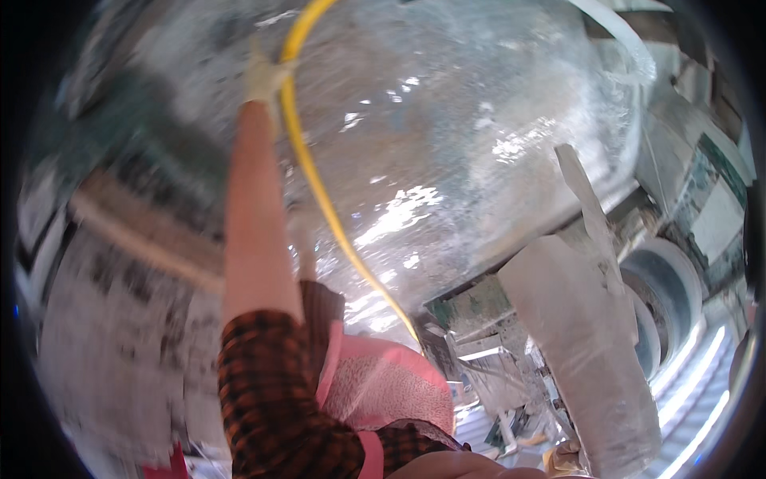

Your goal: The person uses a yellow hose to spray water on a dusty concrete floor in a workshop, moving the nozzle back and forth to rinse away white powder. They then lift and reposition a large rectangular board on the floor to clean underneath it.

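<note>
My left hand point(267, 80), in a pale yellowish glove, reaches far out over a broad wet slab-like surface point(471, 120). Its fingers are smeared by motion, so I cannot tell whether they are closed. A yellow hose point(315, 180) passes right beside the hand and curves down toward a pink apron point(387, 383); whether the hand grips it is unclear. An orange-and-black checked sleeve point(263, 359) covers my upper arm, and the forearm is bare. Beside it shows a dark brown cloth edge point(321, 311) with a blurred pale shape beyond. My right hand is not in view.
A pale translucent hose point(630, 52) bends around the far right corner. To the right stand a long grey sheet-like piece point(578, 351) and round grey tubs point(658, 287). A brown ledge point(148, 231) and a grey blocky surface point(120, 327) lie at the left.
</note>
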